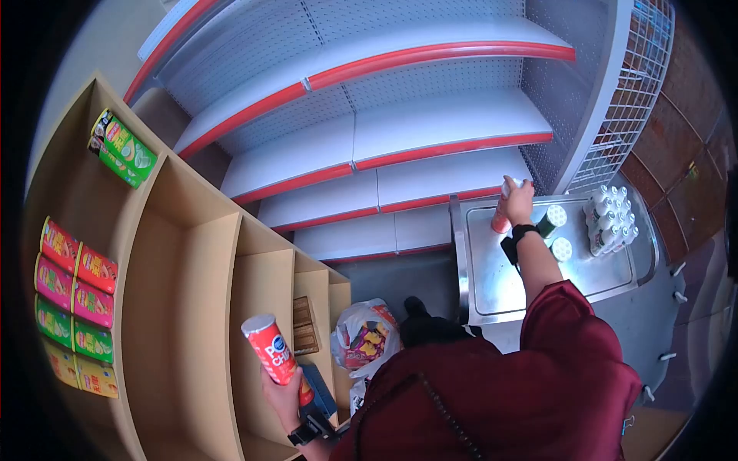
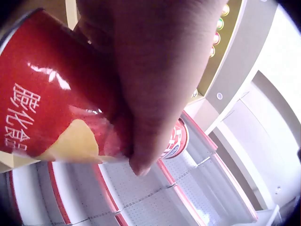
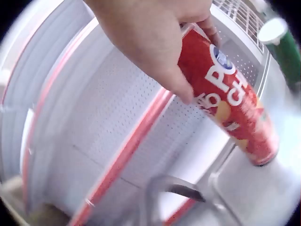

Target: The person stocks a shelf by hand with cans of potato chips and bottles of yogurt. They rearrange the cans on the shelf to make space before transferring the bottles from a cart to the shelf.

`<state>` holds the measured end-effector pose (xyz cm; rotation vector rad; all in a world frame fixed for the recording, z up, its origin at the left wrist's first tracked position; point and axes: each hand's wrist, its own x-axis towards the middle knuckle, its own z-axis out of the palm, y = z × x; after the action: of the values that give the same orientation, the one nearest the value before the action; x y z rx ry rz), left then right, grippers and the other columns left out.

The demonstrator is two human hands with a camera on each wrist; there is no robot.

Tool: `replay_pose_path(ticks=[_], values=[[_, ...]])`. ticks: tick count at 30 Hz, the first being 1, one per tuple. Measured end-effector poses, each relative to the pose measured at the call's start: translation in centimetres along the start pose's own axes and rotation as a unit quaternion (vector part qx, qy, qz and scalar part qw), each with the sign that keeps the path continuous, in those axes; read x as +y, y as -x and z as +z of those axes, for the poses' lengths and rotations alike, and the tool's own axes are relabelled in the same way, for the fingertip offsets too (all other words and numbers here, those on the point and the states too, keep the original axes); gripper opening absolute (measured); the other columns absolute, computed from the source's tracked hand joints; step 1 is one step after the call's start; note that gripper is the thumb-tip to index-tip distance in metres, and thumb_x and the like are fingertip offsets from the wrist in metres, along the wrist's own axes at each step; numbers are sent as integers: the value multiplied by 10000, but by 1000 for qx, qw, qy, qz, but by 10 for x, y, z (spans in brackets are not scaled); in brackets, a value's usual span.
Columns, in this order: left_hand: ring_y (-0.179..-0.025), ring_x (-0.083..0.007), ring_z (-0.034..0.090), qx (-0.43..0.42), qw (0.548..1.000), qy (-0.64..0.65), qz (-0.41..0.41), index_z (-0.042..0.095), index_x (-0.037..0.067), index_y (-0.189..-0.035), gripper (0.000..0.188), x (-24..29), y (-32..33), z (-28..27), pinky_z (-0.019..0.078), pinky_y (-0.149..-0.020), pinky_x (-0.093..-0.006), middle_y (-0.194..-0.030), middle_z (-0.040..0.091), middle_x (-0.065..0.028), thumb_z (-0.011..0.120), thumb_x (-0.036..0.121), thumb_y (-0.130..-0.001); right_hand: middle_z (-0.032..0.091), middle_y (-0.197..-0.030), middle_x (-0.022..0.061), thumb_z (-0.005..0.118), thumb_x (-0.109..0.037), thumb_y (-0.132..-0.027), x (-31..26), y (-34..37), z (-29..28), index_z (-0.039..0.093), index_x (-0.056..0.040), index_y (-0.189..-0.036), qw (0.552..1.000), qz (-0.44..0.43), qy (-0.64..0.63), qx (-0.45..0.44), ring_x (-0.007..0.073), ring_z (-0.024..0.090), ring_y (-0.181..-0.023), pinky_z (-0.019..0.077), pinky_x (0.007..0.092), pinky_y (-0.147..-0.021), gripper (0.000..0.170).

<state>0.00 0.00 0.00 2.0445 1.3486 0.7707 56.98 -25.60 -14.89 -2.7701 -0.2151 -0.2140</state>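
My left hand (image 1: 283,399) grips a red chip can (image 1: 270,347) around its lower part, in front of the wooden shelf. In the left wrist view the thumb and palm (image 2: 155,70) wrap the red can (image 2: 61,94). Over the metal cart, my right hand (image 1: 519,201) holds another red chip can (image 1: 501,217) near its top. The right wrist view shows that can (image 3: 230,99) tilted, its lower end at the cart's surface, with the hand's thumb and fingers (image 3: 155,42) round the upper end.
Two green cans (image 1: 552,220) with white lids and a pack of bottles (image 1: 611,220) stand on the metal cart (image 1: 500,296). The wooden shelf (image 1: 184,307) at left holds colourful cans (image 1: 92,307). White shelves (image 1: 453,115) with red edges stand ahead; a plastic bag (image 1: 365,334) lies below.
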Motion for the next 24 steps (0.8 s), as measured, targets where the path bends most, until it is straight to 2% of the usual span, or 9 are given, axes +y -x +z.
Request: replay_pose_path(ticks=[6,9,11,12,14,15,17,19,24], values=[[-905,-215,595,1,998,22,56,456,-18,-1222,699,15,-22,16,475,-828,-350,-1023,600,-139,790,98,-620,537,-1116,204,802,-138,-549,-23,-10,-121,352,-166,-1350,954,-37,-226,193,370,542,-1007,441,427,-906,919],[-944,-210,584,7,998,32,53,433,-15,-1247,701,23,-30,16,470,-839,-346,-1064,586,-134,768,111,-643,494,-1215,218,844,-132,-547,-48,-13,-200,152,-142,-1426,853,-86,-472,203,290,539,-1087,468,412,-898,1119],[-946,-212,585,4,998,36,46,431,-13,-1248,706,23,-35,15,470,-843,-347,-1071,584,-135,769,117,-642,478,-1231,198,777,-100,-676,-68,-3,-242,73,-127,-1433,732,-134,-631,219,276,541,-1079,480,422,-878,1034],[-946,-212,585,5,998,39,50,431,-13,-1248,706,23,-37,16,470,-843,-347,-1071,584,-135,769,117,-642,478,-1231,198,777,-100,-676,-73,-4,-244,73,-127,-1433,730,-136,-631,224,276,541,-1079,480,422,-878,1034],[-879,-209,600,43,996,37,65,457,-22,-1200,678,22,-36,19,489,-803,-349,-1006,601,-130,786,83,-616,502,-1213,161,637,-72,-816,-86,-9,-243,223,-71,-1376,493,-179,-824,213,259,537,-1080,458,395,-916,697],[-879,-209,600,50,996,38,67,457,-22,-1200,678,21,-34,18,489,-803,-349,-1006,601,-130,786,83,-616,528,-1187,104,552,-118,-884,-98,-5,-227,325,-53,-1313,439,-210,-859,160,240,534,-1085,405,414,-970,489],[-877,-206,600,56,996,42,52,458,-22,-1199,688,21,-30,18,489,-804,-351,-1002,603,-128,793,90,-608,517,-1227,94,581,-212,-873,-128,20,-182,404,-40,-1262,342,-129,-930,-39,235,477,-1163,335,408,-1032,461],[-881,-209,603,63,994,80,25,460,-21,-1200,704,18,-26,15,490,-805,-353,-1007,605,-135,804,106,-598,504,-1251,104,596,-224,-860,-163,54,-157,402,-39,-1262,325,-47,-936,-129,241,465,-1178,319,409,-1046,483],[-909,-250,621,97,995,27,19,443,-10,-1192,749,-12,-16,4,495,-798,-361,-1011,615,-171,827,203,-586,586,-980,70,636,-117,-826,-223,107,-93,503,-82,-1083,431,99,-815,-375,199,596,-918,495,369,-829,292]])
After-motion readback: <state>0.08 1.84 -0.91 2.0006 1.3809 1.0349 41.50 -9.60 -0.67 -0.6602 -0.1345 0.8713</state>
